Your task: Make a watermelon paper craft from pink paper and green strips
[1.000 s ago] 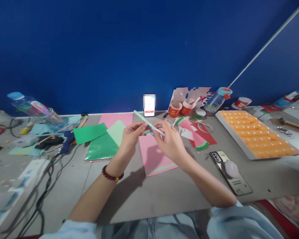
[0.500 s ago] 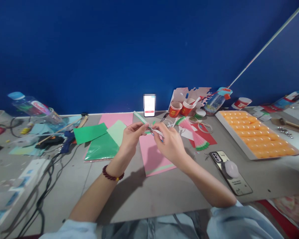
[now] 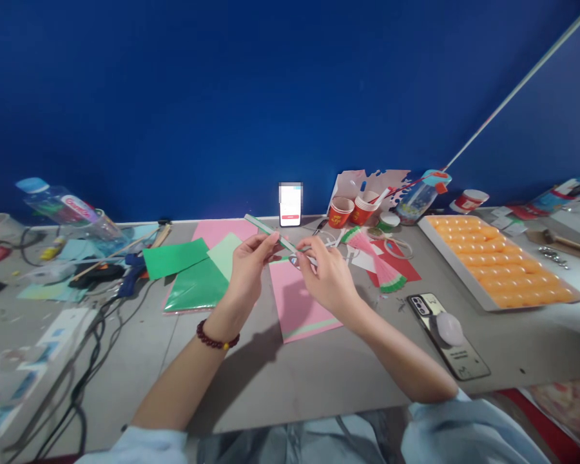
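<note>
My left hand [image 3: 249,270] and my right hand [image 3: 325,278] are raised over the table and both pinch a narrow folded paper strip [image 3: 265,229], green and white. The strip slants from the upper left down to my right fingertips. Under the hands lies a pink sheet [image 3: 299,309] with a pale green edge. Left of it are green sheets [image 3: 196,283] and a lighter green one [image 3: 226,252]. A beaded bracelet [image 3: 216,340] circles my left wrist.
A phone [image 3: 290,203] leans on the blue wall. Red paper cups [image 3: 350,211], a pleated pink fan [image 3: 379,264], a tray of orange balls [image 3: 502,261] and a second phone [image 3: 447,334] are at right. A plastic bottle [image 3: 65,209], glue gun [image 3: 128,274] and cables [image 3: 84,361] are at left.
The strip has slid leftward through my fingers, so more of it sticks out past my left hand. My left hand shifted slightly left.
</note>
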{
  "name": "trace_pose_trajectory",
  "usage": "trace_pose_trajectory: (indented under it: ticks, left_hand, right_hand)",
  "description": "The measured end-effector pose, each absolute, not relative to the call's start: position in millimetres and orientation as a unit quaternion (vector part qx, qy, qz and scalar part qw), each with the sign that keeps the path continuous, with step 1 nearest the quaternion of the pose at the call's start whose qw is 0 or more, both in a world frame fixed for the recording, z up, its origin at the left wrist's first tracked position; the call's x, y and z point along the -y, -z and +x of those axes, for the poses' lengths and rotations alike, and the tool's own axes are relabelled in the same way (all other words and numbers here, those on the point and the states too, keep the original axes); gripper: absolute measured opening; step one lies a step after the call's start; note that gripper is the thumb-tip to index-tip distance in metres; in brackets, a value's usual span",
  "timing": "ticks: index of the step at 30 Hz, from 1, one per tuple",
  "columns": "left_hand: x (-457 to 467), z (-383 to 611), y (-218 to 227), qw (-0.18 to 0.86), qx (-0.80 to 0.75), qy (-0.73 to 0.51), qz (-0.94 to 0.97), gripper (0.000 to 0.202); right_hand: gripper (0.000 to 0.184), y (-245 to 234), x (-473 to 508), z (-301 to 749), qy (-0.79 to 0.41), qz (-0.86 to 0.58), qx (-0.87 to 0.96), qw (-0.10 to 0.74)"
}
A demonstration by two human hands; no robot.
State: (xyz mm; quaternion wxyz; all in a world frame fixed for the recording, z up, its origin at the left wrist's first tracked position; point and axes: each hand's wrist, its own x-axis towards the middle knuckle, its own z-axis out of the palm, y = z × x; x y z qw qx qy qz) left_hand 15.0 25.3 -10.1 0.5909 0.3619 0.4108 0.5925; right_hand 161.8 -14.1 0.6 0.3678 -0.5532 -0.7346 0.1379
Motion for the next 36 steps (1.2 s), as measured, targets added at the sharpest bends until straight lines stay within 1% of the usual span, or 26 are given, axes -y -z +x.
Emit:
trace_pose_trajectory:
  ticks: [5, 13, 23, 27, 32, 36]
  left_hand:
    - [-25, 15, 12, 0.593, -0.415, -0.59, 0.358, 0.024]
    - [-25, 15, 12, 0.6, -0.414, -0.59, 0.347, 0.026]
    - [-24, 15, 11, 0.618, -0.39, -0.587, 0.348, 0.024]
    - [-25, 15, 11, 0.623, -0.383, -0.594, 0.335, 0.024]
    - [-27, 15, 13, 0.621, -0.388, -0.597, 0.327, 0.026]
    - [-28, 13, 11, 0.599, -0.406, -0.595, 0.351, 0.027]
  right_hand:
    - [0.009, 3, 12, 162, -0.119, -0.562, 0.728, 0.374]
    - [0.011, 8, 10, 161, -0.12, -0.567, 0.722, 0.378]
    - [0.016, 13, 8, 161, -0.188, -0.551, 0.698, 0.417]
    - [0.02, 14, 6, 161, -0.218, -0.535, 0.691, 0.434]
    - [0.029, 14, 2, 162, -0.263, -0.524, 0.687, 0.43]
    - [0.029, 15, 1, 163, -0.269, -0.527, 0.681, 0.431]
